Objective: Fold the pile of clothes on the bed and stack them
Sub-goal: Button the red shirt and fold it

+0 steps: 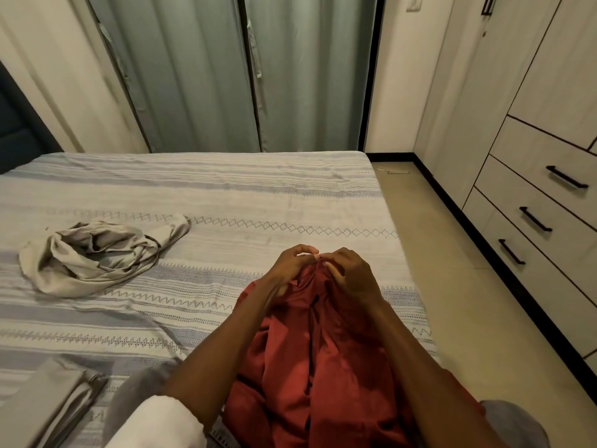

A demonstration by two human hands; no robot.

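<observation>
Lower centre: left hand (292, 265) and right hand (347, 270) pinch red shirt (310, 367) at its top edge. Advice: spread hands apart, tension fabric, lay flat on bed (226, 195).

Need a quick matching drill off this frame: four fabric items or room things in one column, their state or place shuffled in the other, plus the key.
Things:
1. red fabric garment
2. crumpled beige cloth garment
3. folded grey fabric piece
4. grey-green curtains

States or places:
A. hanging behind the bed's far edge
B. lying unfolded on the striped bedspread, left side
C. gripped at its top by both hands, left hand and right hand
D. lying flat at the near left corner

Pairs: 1-C, 2-B, 3-D, 4-A
</observation>
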